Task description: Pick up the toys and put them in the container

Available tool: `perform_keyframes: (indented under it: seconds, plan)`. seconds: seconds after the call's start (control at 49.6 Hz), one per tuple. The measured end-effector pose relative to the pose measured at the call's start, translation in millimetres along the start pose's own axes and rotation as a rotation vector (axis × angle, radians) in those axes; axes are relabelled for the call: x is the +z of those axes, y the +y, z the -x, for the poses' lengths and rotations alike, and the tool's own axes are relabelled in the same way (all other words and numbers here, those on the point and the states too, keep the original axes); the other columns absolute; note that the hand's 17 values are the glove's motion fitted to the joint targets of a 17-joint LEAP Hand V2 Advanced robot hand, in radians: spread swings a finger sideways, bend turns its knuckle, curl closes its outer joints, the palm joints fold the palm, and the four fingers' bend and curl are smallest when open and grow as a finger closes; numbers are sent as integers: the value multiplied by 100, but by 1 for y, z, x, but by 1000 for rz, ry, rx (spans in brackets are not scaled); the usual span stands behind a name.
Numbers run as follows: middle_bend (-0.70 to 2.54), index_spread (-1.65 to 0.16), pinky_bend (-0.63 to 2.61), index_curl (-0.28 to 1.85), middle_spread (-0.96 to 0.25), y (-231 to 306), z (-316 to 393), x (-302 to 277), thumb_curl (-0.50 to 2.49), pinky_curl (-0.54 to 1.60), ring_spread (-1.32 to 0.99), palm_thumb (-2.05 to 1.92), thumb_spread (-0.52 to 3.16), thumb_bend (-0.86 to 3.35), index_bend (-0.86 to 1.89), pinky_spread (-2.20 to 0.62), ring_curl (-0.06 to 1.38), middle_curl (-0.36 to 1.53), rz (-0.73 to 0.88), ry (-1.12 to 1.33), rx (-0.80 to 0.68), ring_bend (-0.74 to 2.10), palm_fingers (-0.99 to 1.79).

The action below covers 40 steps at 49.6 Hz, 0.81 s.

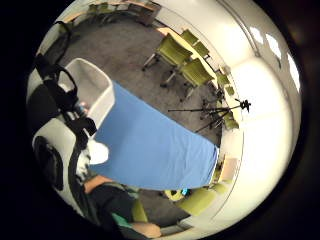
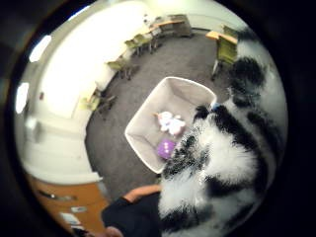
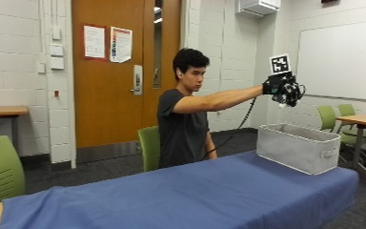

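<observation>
Black-and-white striped plush toy [image 2: 222, 163], grey container [image 3: 297, 147], blue tablecloth [image 3: 189, 195], purple toy [image 2: 166, 147] inside.

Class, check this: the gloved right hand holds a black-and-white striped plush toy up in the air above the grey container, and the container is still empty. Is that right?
Not quite. The container is not empty: the thumb side palm view shows a pink-and-white toy and a purple toy inside. The rest holds: the right hand holds the striped plush toy above it.
</observation>
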State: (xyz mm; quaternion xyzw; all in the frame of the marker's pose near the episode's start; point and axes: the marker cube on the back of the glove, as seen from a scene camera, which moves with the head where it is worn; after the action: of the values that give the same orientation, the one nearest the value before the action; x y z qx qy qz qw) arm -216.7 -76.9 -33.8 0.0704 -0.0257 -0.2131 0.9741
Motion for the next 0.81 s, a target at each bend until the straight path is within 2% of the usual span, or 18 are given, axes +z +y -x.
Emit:
perform_keyframes:
  seconds: [0.06, 0.141, 0.282, 0.423, 0.544, 0.605, 0.645, 0.665, 0.685, 0.705, 0.746, 0.806]
  plan:
    - [53, -57, 100, 142, -47, -14, 17, 9, 87, 36, -47, 61, 75, 5, 15, -44, 49, 57, 7, -2, -2, 99, 94]
    - [53, -57, 100, 145, -47, -20, -26, 23, 89, 36, -47, 61, 76, 4, 15, -43, 49, 58, 0, -18, -146, 99, 93]
    - [52, -57, 100, 149, -48, -35, 5, 35, 91, 36, -46, 61, 76, 2, 15, -44, 49, 60, 27, -165, -95, 100, 93]
    - [51, -56, 100, 153, -48, -33, 24, 52, 94, 36, -47, 62, 76, 1, 15, -44, 49, 62, 44, -148, -276, 100, 93]
    - [51, -56, 100, 155, -49, -33, 22, 65, 96, 36, -46, 62, 76, 0, 14, -44, 50, 64, 120, -116, -177, 100, 92]
    - [41, -55, 106, 150, -43, -29, 18, 71, 85, 39, -43, 40, 90, -10, 9, -40, 49, 62, 169, -92, -207, 99, 76]
    - [24, -54, 130, 141, -33, -26, 15, 71, 75, 48, -35, 11, 90, -22, -17, -34, 50, 59, 173, -88, -241, 89, 11]
    - [27, -53, 129, 139, -33, -25, 12, 71, 73, 49, -34, 11, 94, -16, -4, -33, 54, 61, 174, -81, -233, 95, 26]
    - [25, -52, 140, 133, -28, -24, 7, 71, 70, 50, -30, 0, 90, -19, -24, -30, 50, 58, 174, -70, -206, 86, -5]
    - [26, -50, 145, 128, -25, -24, 3, 70, 67, 51, -27, -7, 88, -19, -24, -28, 50, 59, 174, -58, -173, 86, -13]
    - [29, -48, 150, 118, -21, -21, -9, 68, 63, 50, -23, -11, 87, -16, -23, -24, 47, 58, 168, -24, -142, 84, -15]
    - [32, -44, 154, 105, -16, -13, -27, 64, 58, 48, -19, -13, 86, -14, -20, -19, 42, 57, 142, 19, -214, 84, -17]
